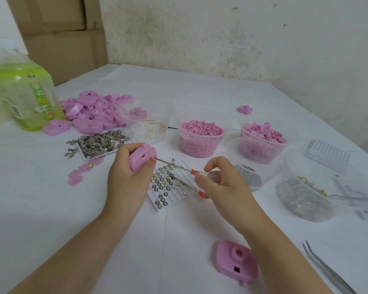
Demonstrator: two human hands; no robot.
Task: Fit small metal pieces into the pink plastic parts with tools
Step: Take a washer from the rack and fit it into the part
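Note:
My left hand (pixel 126 181) grips a pink plastic part (pixel 142 158) above the table. My right hand (pixel 223 183) holds two small screwdrivers with clear, red-collared handles. The upper screwdriver (pixel 174 165) has its tip against the side of the pink part. The lower screwdriver (pixel 183 183) lies over a white grid tray (pixel 170 205) holding several round metal pieces (pixel 160 183). Another pink part (pixel 237 261) lies on the table under my right forearm.
A pile of pink parts (pixel 96 112) and a tray of metal clips (pixel 100 143) sit at the left. Tubs of pink bits (pixel 201 134) stand behind. Tweezers (pixel 327 270) lie at the lower right. A green bottle (pixel 26 94) stands far left.

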